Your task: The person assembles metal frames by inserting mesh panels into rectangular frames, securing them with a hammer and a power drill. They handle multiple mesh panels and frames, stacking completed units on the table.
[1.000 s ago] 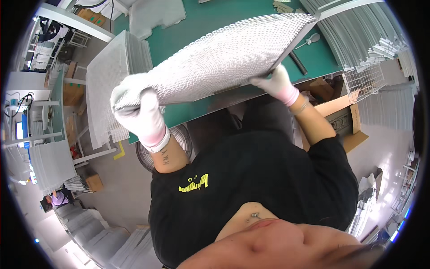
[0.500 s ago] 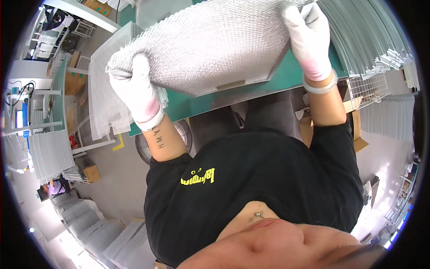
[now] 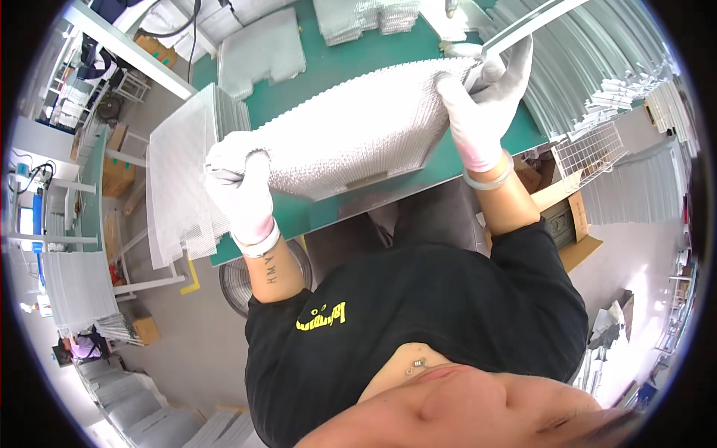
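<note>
A large rectangular panel of silvery metal mesh [image 3: 358,131] is held flat above the green table [image 3: 336,63]. My left hand [image 3: 239,183], in a white glove, grips the panel's left end. My right hand [image 3: 489,97], also gloved, grips its right end near a thin metal frame strip [image 3: 523,26]. Both forearms reach up from my black shirt.
A stack of similar mesh panels [image 3: 183,175] lies on the table's left end, with more mesh sheets [image 3: 261,45] at the back. Long metal strips [image 3: 597,67] lie at the right. A wire basket [image 3: 594,153], a cardboard box [image 3: 567,216] and a round fan [image 3: 243,280] stand below the table edge.
The head view has swung, and the panel has moved from tilted up in front of me to lying lower and flatter over the table. Both hands keep their grip on its ends.
</note>
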Demonstrator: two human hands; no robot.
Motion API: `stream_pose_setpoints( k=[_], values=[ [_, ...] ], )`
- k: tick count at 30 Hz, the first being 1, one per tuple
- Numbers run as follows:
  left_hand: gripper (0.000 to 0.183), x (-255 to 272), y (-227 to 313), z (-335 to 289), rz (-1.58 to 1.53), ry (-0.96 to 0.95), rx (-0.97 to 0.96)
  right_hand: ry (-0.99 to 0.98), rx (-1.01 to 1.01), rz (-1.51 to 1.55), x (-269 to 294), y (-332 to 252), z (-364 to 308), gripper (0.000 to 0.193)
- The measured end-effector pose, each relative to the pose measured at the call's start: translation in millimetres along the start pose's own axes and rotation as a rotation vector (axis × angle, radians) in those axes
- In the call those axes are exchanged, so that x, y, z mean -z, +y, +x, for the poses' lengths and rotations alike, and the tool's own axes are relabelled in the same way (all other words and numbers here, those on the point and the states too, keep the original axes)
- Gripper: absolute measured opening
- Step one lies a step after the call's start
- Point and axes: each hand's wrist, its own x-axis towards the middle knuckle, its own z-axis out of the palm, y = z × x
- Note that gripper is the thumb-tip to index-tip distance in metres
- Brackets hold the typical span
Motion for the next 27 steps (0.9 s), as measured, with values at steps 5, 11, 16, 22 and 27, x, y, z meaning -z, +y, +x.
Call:
stream_pose_setpoints(
  k=[5, 11, 16, 22, 27],
  values=[
    [0.016, 5.4, 1.2, -0.2, -0.003, -0.063, 0.028, -0.285, -0.054, -0.177, 29.4, 0.2, 15.9, 0.094],
    [0.019, 3.9, 3.3, -6.0, -0.155, -0.044, 0.113, -0.8, 0.148, -0.301, 46.4, -34.1, 63.4, 0.051],
    [0.022, 12.8, 8.5, -5.6, -0.155, -0.172, 0.127, -1.066, 0.216, -0.383, 32.6, -62.6, 85.5, 0.046],
    [0.023, 10.6, 38.3, 2.0, 0.016, -0.135, 0.319, -1.224, 0.394, -0.528, -1.8, -90.2, 91.9, 0.048],
    [0.021, 3.9, 19.4, 3.3, -0.05, -0.177, 0.121, -1.388, 0.308, -0.525, -20.2, -89.8, 93.2, 0.042]
  ],
)
